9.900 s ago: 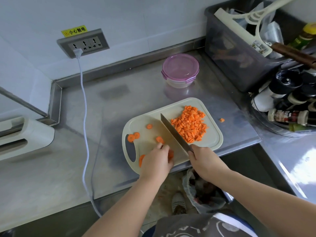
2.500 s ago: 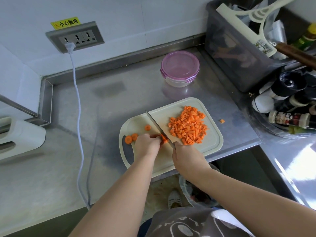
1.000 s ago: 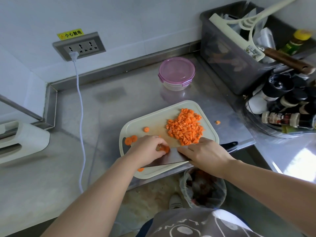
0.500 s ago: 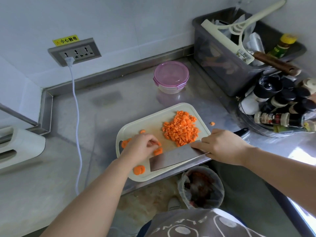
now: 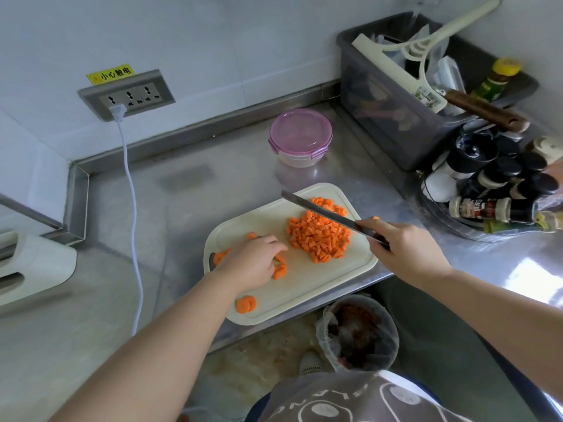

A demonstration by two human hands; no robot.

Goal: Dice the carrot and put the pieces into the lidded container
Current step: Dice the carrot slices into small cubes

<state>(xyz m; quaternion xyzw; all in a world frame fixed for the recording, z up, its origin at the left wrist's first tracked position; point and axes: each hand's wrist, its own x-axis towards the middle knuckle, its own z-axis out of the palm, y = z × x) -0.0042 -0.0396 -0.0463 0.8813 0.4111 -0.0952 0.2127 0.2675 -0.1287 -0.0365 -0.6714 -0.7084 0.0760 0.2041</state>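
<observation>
Kitchen desk (image 5: 182,208), mid-prep: the left hand (image 5: 253,260) lies palm-down on the cutting board (image 5: 304,287), fingers curled narrow, tips holding a few carrot slices (image 5: 279,271) down on the board. Wrist low, forearm coming in from 7 o'clock.

The right hand (image 5: 405,251) grips the handle of a knife (image 5: 323,213). Its fingers are wrapped tight, w/ the index finger laid fwd along the blade. The blade is lifted off the board, seen spine-up, pointing to approx 10 o'clock across the diced carrot (image 5: 320,236). Forearm enters from 4 o'clock.

The diced carrot sits in one heap on the board's right half, just at 3 o'clock of the left hand. More round slices wait uncut: a small stack (image 5: 246,304) at the board's 7 o'clock edge, and a couple (image 5: 218,257) by the handle slot at 9 o'clock, partly hidden by the hand. One stray bit (image 5: 376,218) lies just off the board at 2 o'clock, beside the right index finger.

The lidded container (image 5: 300,137), pink lid on and clipped, stands at 12 o'clock of the board, apart from it, near the back wall.

Also in shot: grey crate (image 5: 396,117) of utensils at 1 o'clock, spice bottles (image 5: 487,190) at 3 o'clock, and a lined bin (image 5: 358,330) on the floor at 5 o'clock, below the desk edge.
</observation>
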